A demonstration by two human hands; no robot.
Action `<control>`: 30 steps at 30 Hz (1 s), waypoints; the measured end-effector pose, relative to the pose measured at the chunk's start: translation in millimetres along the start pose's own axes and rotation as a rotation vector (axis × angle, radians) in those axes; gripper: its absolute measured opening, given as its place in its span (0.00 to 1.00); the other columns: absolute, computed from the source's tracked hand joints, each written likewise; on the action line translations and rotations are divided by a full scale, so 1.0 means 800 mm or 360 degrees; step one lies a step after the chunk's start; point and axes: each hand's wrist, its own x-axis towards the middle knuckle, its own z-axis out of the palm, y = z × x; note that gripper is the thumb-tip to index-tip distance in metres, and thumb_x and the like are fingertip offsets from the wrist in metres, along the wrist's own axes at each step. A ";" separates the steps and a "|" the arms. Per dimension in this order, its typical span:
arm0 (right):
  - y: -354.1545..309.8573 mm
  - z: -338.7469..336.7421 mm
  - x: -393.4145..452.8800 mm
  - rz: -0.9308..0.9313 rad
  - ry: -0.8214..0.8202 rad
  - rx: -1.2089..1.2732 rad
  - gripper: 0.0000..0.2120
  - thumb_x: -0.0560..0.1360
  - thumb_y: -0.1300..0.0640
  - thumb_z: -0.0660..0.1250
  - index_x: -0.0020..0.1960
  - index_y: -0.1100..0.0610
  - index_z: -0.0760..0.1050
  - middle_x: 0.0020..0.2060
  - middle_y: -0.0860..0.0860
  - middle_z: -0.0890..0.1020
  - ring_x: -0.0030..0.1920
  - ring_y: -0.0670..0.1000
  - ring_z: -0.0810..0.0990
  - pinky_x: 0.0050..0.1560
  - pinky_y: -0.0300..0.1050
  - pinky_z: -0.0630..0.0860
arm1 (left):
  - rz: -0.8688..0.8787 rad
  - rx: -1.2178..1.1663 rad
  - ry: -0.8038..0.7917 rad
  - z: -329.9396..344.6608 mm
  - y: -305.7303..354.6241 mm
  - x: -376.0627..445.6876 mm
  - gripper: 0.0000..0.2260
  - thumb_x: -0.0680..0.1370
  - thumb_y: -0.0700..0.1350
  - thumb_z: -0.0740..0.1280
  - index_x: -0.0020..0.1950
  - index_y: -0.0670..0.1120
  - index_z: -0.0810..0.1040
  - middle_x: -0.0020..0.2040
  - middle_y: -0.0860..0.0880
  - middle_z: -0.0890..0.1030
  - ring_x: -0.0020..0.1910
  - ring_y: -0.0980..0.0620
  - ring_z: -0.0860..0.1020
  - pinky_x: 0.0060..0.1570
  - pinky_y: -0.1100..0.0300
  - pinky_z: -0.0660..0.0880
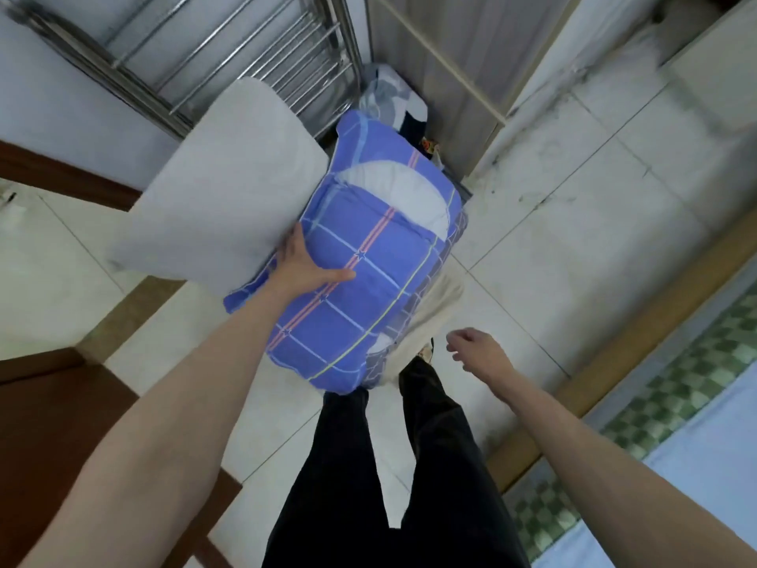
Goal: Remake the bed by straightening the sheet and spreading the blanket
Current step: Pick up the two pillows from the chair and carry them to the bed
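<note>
Now left hand grips blue pillow; right hand apart, loose.

Pillow lies ahead on a stool, cushion at its left, bed right
</note>
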 end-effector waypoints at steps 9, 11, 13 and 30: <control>-0.039 0.021 0.212 0.0393 0.0063 0.0773 0.07 0.78 0.51 0.71 0.48 0.54 0.76 0.49 0.54 0.79 0.47 0.52 0.76 0.49 0.49 0.76 | 0.0032 0.0094 0.0285 0.062 -0.014 0.099 0.60 0.51 0.72 0.77 0.76 0.45 0.67 0.74 0.45 0.73 0.73 0.43 0.72 0.71 0.42 0.69; -0.031 0.044 0.232 0.0472 -0.0002 0.0838 0.14 0.76 0.49 0.73 0.54 0.56 0.75 0.55 0.54 0.78 0.55 0.54 0.76 0.57 0.54 0.76 | 0.0149 0.0030 0.0335 0.058 -0.027 0.102 0.52 0.53 0.71 0.76 0.72 0.46 0.73 0.70 0.45 0.78 0.69 0.44 0.76 0.66 0.45 0.74; -0.022 0.072 0.245 0.0521 -0.0051 0.0931 0.23 0.75 0.50 0.74 0.65 0.57 0.72 0.63 0.55 0.76 0.63 0.55 0.74 0.63 0.58 0.74 | 0.0223 -0.0027 0.0356 0.056 -0.036 0.101 0.45 0.56 0.67 0.78 0.70 0.49 0.75 0.68 0.47 0.80 0.66 0.46 0.78 0.64 0.47 0.76; -0.050 0.058 0.094 0.0458 0.0330 0.1525 0.20 0.70 0.64 0.77 0.60 0.67 0.78 0.52 0.62 0.85 0.51 0.62 0.85 0.56 0.63 0.81 | 0.0152 -0.0339 0.0181 -0.021 0.023 0.015 0.23 0.60 0.62 0.80 0.49 0.53 0.83 0.46 0.58 0.86 0.46 0.56 0.84 0.50 0.49 0.82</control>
